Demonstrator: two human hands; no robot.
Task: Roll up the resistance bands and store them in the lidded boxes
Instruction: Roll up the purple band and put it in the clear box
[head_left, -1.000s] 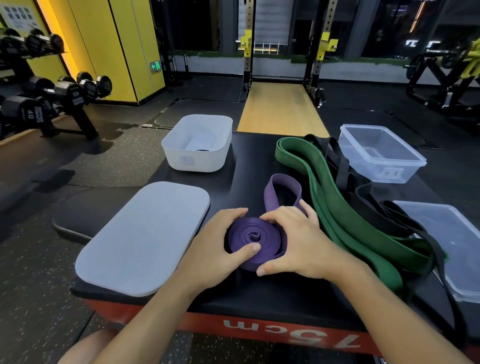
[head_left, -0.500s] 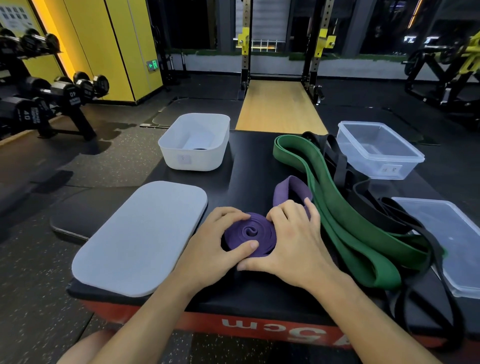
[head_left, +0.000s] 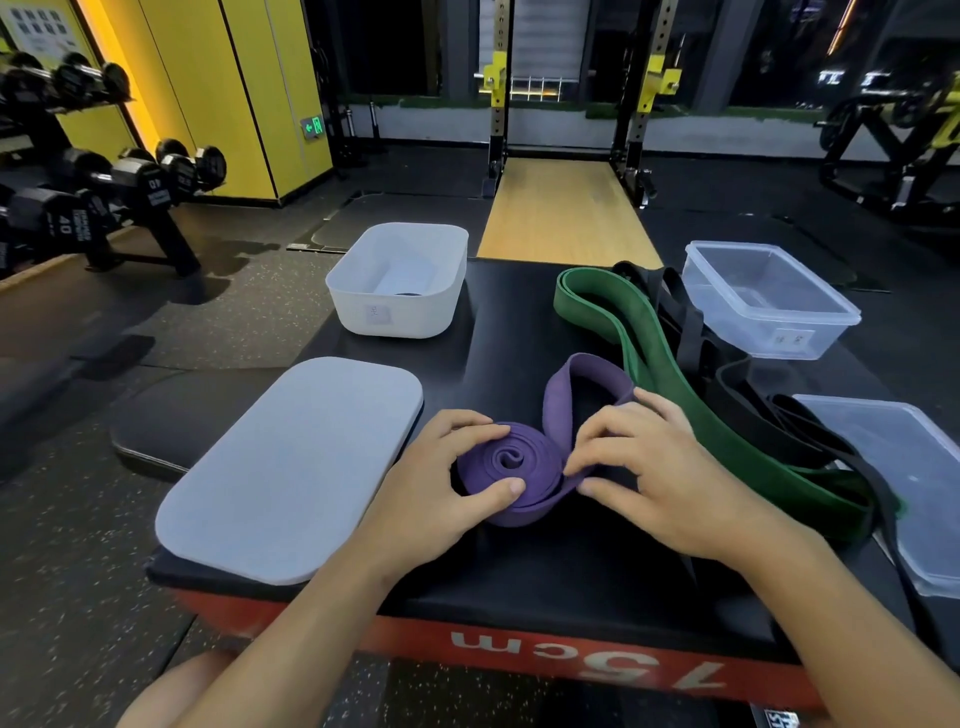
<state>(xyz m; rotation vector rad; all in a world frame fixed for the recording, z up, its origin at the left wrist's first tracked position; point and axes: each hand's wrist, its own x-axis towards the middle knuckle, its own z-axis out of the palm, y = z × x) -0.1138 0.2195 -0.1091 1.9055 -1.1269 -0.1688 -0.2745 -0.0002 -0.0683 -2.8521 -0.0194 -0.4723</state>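
Now the purple resistance band (head_left: 511, 462) is lying near the front edge of the plyo box (head_left: 519, 587).
The left hand (head_left: 436, 483) is curling around the coil; the right hand (head_left: 660, 467) is pinching the loose tail.

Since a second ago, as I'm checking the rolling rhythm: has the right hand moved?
Yes. The right hand slid rightward off the top of the purple roll, toward the green band, judged against the unmoved white lid.

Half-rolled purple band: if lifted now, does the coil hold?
Likely springs open: left hand and right hand pin the coiled purple rubber resistance band. Unrolled tail loop curls loosely, so probably floppy. Matte surface suggests grippy.
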